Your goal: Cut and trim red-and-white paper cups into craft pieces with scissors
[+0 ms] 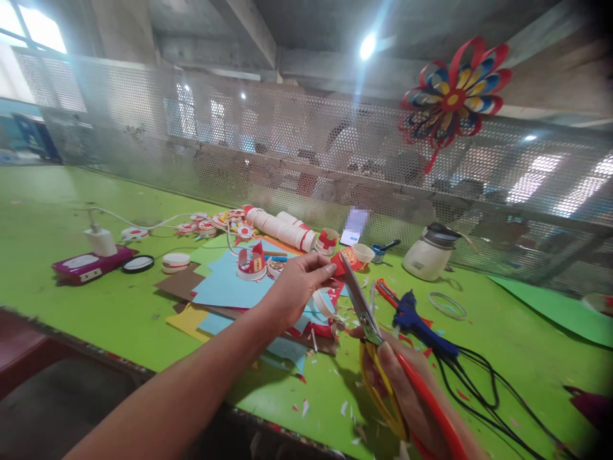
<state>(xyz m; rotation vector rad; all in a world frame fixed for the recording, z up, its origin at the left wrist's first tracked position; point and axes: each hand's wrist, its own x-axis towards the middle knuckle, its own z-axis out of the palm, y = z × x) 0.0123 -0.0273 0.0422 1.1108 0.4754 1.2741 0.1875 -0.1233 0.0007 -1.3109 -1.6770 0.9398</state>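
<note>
My left hand (306, 278) reaches over the coloured paper with thumb and fingers pinched on a small red piece of printed paper (338, 263). In my right hand (405, 367) is a pair of scissors (363, 308), with one yellow and one red handle. The blades point up and away from me, their tips at the right edge of the red piece. Whether they touch it is hard to tell. Under my left hand lie light blue paper sheets (225, 284) and cut paper-cup pieces (325, 303). A cut red-and-white cup (251, 263) sits to its left.
A blue glue gun (426, 329) with a black cable lies right of the scissors, beside an orange cutter (387, 294). Behind are a white jug (428, 252), a phone (355, 227) and stacked paper cups (280, 227). A purple power strip (89, 262) lies left. Paper scraps litter the green table.
</note>
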